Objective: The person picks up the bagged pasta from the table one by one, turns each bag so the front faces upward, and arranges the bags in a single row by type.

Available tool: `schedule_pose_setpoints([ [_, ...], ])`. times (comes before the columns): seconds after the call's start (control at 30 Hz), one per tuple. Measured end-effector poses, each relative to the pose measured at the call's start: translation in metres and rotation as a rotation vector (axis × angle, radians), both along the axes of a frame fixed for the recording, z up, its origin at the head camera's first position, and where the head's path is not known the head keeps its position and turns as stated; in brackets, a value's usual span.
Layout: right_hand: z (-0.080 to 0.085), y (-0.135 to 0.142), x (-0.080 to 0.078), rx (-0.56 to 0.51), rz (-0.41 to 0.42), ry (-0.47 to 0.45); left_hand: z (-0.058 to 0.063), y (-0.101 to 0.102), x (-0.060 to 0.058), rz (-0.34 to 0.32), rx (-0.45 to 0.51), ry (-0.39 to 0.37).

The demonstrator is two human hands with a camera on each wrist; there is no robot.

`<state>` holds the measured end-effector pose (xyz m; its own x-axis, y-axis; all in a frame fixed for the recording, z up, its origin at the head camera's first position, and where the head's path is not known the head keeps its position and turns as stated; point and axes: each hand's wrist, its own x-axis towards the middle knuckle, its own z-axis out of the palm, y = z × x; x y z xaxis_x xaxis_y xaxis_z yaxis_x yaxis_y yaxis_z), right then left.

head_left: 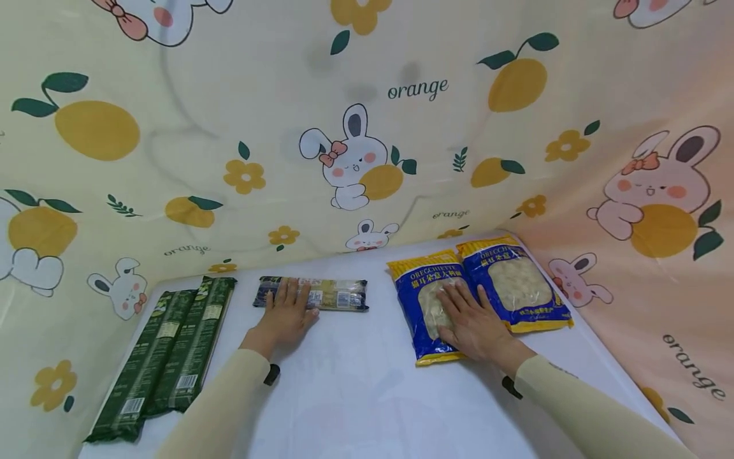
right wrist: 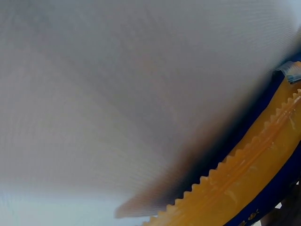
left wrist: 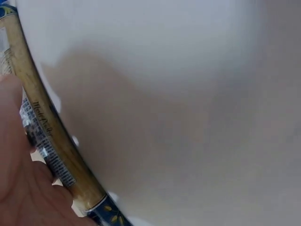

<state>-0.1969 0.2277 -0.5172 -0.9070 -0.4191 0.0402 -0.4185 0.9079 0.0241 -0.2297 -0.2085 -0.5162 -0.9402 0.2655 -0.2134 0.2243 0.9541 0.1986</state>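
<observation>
My left hand (head_left: 288, 317) rests with extended fingers over the left half of a long spaghetti-style pasta packet (head_left: 338, 294), dark blue at both ends and tan between. In the left wrist view, the packet (left wrist: 63, 155) runs slantwise beside the thumb and palm. Across the lower right part of a blue and yellow bag of orecchiette pasta (head_left: 414, 299) lies my right hand (head_left: 474, 324), fingers spread over its clear window. That bag's yellow serrated edge (right wrist: 235, 167) fills the lower right of the right wrist view.
A second orecchiette bag (head_left: 522, 284) lies against the first, on its right. Two long green pasta packs (head_left: 140, 363) lie side by side at the white table's (head_left: 355, 395) left edge. A patterned curtain with rabbits and oranges (head_left: 275, 102) rises behind the table and on the right.
</observation>
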Motion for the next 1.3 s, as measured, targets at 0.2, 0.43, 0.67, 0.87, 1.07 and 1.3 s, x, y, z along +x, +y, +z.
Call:
schedule_pose_setpoints([
  [0.2, -0.001, 0.000, -0.001, 0.019, -0.013, -0.015, -0.003, 0.010, 0.027, -0.139, 0.036, 0.034],
  [0.43, -0.001, -0.001, 0.001, 0.002, -0.026, -0.044, -0.002, 0.006, 0.053, -0.242, 0.050, 0.025],
  [0.67, 0.014, -0.028, 0.020, -0.042, 0.016, 0.007, -0.003, 0.005, 0.063, -0.273, 0.054, 0.032],
  [0.87, 0.019, -0.088, 0.056, -0.106, 0.220, -0.007, 0.000, 0.009, 0.069, -0.282, 0.103, 0.025],
  [1.07, 0.010, -0.118, 0.088, -0.026, 0.333, -0.068, 0.001, 0.023, 0.068, -0.294, 0.150, 0.047],
  [1.3, 0.006, -0.120, 0.116, 0.042, 0.361, -0.086, 0.002, 0.041, 0.060, -0.265, 0.122, 0.043],
])
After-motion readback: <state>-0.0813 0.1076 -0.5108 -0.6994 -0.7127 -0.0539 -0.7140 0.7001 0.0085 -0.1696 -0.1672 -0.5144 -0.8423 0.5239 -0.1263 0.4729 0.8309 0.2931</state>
